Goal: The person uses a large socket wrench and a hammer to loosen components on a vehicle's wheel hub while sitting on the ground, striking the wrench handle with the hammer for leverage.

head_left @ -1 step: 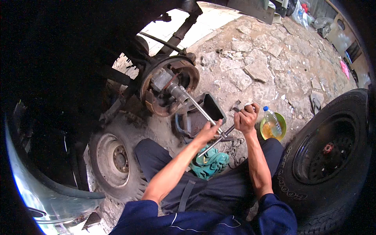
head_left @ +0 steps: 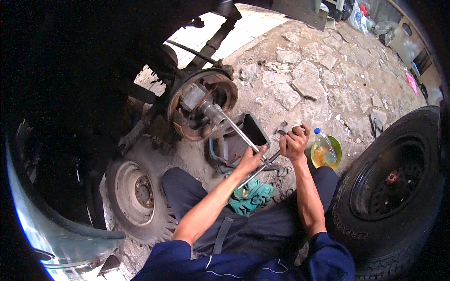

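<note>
A long steel T-handle wrench (head_left: 239, 132) runs from the stub of a wheel hub (head_left: 212, 112) back toward me. That hub sits in the middle of a rusty, round brake assembly (head_left: 227, 88). Near the wrench's cross joint, my left hand (head_left: 248, 161) is closed round the shaft. My right hand (head_left: 295, 144) makes a fist on the right end of the crossbar, and the crossbar's other end sticks out below my left wrist. Beside my right fist is a small grey metal piece (head_left: 282, 127), its kind unclear.
Below the hub stands a dark open container (head_left: 257, 130). A green cloth (head_left: 251, 196) lies between my legs. On the right are a green bowl (head_left: 338, 149) with a plastic bottle (head_left: 326, 145) in it and a large tyre (head_left: 344, 206). Another wheel (head_left: 136, 192) is at left.
</note>
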Demonstrator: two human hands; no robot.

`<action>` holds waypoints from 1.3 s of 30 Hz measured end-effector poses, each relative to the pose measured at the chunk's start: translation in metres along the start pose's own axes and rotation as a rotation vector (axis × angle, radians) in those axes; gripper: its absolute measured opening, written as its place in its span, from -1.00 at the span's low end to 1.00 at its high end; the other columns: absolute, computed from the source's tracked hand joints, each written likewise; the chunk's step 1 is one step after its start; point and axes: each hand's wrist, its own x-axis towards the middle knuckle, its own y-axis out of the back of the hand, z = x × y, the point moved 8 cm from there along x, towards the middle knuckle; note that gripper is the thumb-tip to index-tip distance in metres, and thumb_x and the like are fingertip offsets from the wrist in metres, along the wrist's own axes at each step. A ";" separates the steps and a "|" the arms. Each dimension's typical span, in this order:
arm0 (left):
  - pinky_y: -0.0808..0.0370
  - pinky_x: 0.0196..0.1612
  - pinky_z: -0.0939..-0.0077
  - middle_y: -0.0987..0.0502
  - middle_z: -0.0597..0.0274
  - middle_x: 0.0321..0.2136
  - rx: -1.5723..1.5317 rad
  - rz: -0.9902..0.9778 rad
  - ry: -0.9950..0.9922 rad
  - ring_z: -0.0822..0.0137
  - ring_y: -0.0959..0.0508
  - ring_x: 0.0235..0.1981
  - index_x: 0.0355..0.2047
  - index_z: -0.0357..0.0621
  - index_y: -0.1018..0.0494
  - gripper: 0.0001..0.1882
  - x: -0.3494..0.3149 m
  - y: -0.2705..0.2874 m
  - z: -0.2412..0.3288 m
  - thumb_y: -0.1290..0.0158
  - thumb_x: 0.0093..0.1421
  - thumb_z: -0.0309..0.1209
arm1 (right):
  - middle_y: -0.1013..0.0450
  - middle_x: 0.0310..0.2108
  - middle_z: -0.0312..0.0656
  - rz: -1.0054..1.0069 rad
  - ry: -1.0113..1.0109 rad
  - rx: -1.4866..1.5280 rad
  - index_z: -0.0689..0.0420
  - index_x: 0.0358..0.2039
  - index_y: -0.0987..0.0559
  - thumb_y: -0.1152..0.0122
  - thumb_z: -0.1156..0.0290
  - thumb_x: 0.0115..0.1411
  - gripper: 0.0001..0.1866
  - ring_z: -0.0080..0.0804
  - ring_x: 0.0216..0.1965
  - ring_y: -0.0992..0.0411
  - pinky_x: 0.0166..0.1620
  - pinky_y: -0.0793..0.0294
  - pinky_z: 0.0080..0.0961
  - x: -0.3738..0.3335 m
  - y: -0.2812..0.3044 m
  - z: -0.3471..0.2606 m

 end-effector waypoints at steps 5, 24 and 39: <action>-0.50 -0.52 0.51 -0.45 0.14 -0.48 -0.431 -0.016 -0.074 0.40 -0.50 -0.54 -0.22 -0.20 -0.16 -0.68 -0.004 -0.023 0.004 0.15 0.36 -0.17 | -0.26 -0.77 -0.31 -0.010 0.063 -0.041 0.04 -0.84 -0.35 -0.21 0.38 -0.14 -0.74 -0.36 -0.55 -0.24 -0.14 -0.18 -0.26 0.012 0.013 -0.012; -0.34 -0.38 0.60 -0.30 0.31 -0.43 -0.771 0.047 -0.090 0.51 -0.32 -0.43 -0.17 -0.09 -0.19 -0.86 -0.016 -0.030 0.022 0.20 0.36 -0.32 | -0.20 -0.75 -0.40 -0.007 0.310 -0.043 0.00 -0.83 -0.37 -0.28 0.32 -0.23 -0.74 -0.45 -0.45 -0.29 -0.23 -0.20 -0.34 0.044 0.033 -0.051; -0.30 -0.26 0.69 -0.25 0.44 -0.38 -0.794 0.171 -0.195 0.62 -0.28 -0.34 -0.09 -0.08 -0.18 -0.81 -0.006 -0.031 0.002 0.20 0.40 -0.28 | -0.28 -0.69 -0.40 0.056 0.424 -0.001 0.03 -0.75 -0.40 -0.22 0.33 -0.20 -0.82 -0.44 -0.36 -0.36 -0.15 -0.29 -0.28 0.041 0.032 -0.071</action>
